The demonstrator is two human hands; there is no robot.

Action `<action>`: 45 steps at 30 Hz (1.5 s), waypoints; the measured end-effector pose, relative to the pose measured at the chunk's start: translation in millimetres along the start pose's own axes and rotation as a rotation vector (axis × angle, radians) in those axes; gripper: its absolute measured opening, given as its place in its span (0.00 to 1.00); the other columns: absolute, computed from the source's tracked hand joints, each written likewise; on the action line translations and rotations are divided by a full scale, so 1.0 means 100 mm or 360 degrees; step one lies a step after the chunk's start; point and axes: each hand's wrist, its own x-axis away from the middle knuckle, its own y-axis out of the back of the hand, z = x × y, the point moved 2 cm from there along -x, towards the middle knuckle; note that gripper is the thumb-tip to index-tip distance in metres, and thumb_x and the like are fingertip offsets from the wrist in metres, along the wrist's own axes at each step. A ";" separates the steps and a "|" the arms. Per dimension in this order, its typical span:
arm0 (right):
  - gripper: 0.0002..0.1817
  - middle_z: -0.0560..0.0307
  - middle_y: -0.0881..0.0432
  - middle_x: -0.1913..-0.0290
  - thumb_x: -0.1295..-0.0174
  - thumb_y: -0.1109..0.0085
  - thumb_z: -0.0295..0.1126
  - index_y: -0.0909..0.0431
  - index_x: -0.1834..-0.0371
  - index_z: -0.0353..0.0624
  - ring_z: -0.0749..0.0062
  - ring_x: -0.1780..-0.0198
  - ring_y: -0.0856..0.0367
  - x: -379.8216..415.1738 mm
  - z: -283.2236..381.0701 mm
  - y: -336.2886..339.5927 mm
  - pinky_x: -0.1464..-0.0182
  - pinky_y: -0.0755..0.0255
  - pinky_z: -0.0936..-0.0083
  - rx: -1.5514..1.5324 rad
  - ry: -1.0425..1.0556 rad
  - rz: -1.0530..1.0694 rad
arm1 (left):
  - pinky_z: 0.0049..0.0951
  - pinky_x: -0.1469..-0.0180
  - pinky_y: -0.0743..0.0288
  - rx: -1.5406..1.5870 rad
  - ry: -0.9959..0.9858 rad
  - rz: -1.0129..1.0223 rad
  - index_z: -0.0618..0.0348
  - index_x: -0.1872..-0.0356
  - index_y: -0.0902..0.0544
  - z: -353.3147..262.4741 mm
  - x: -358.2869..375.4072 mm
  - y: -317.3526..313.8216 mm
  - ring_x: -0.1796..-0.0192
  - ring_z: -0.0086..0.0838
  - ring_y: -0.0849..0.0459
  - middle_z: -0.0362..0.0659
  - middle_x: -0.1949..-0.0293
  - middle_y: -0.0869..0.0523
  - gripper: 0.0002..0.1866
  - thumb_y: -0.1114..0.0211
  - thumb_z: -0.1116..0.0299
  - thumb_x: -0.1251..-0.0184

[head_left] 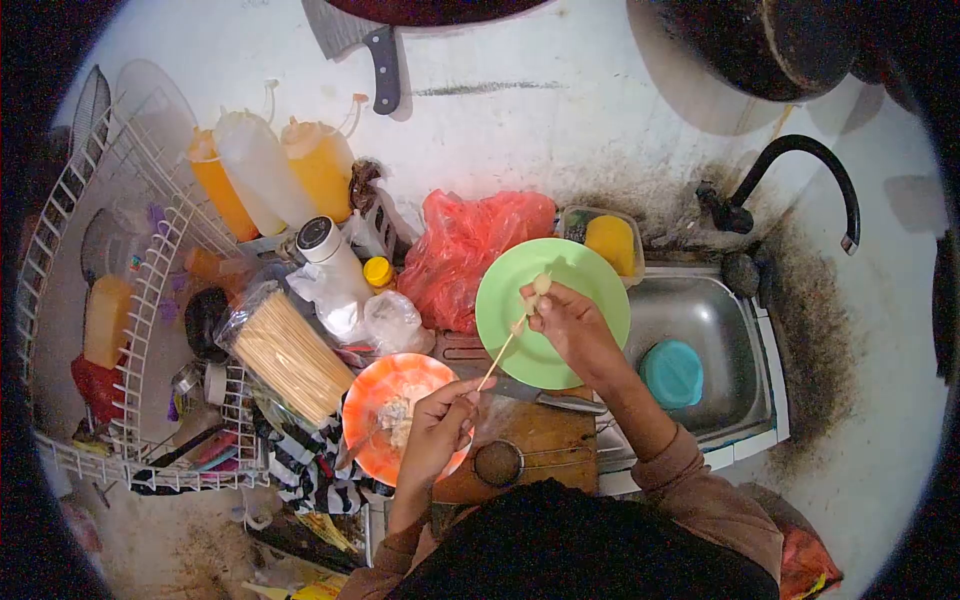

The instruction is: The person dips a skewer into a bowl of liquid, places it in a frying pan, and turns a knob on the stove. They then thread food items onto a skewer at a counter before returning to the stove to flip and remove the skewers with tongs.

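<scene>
My left hand (437, 432) is closed round the lower end of a thin wooden skewer (502, 356), which slants up to the right. At its upper end my right hand (572, 328) pinches a small pale piece of food (541, 284); its exact kind I cannot make out. Both are above a light green plate (500, 290), whose visible surface is bare. Under and beside my left hand is an orange-and-white bowl (362, 400) holding a whitish mass and a spoon. A knife (570, 402) lies just below the plate, partly hidden.
A bag of skewers (290, 350) lies left of the bowl. Behind the plate sits a red plastic bag (470, 250). The sink (715, 310) on the right holds a turquoise container (671, 374). A small strainer (498, 463) rests on the wooden board (560, 440). A white wire rack (130, 400) stands left.
</scene>
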 end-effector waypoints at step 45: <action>0.12 0.67 0.27 0.63 0.39 0.49 0.30 0.26 0.53 0.41 0.83 0.64 0.33 -0.15 0.29 0.31 0.57 0.36 0.84 0.0668 0.0401 -0.0202 | 0.11 0.85 0.53 -0.0017 0.0042 -0.0174 0.61 0.52 0.24 0.03 0.01 0.14 0.84 0.09 0.44 0.28 0.83 0.37 0.14 0.53 0.69 0.33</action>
